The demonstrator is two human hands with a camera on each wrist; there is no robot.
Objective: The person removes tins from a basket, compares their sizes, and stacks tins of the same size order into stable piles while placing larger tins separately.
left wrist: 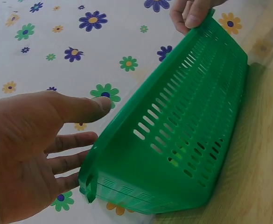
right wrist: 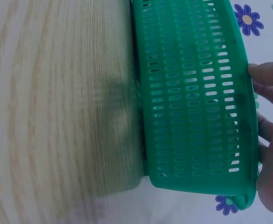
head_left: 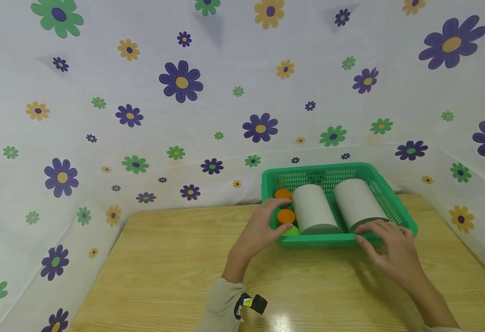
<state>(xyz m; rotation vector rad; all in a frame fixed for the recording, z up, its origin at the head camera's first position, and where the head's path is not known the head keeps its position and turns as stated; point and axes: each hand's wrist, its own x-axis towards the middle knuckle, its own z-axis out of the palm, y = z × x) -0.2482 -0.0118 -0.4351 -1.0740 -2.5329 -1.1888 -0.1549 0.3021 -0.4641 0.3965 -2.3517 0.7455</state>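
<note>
A green plastic basket with slotted sides stands on the table. Inside it lie two white cylinders, the left one and the right one. Along its left end are two orange round-topped things and a lime-green one, partly hidden. My left hand reaches over the left end of the basket, thumb and fingers spread, fingertips right at the rim in the left wrist view. With thumb outside and fingers inside, my right hand pinches the front rim near the right corner.
The wooden table extends to the left and in front of the basket. A white cloth with printed flowers hangs behind the table and along both sides. A dark strap sits on my left sleeve.
</note>
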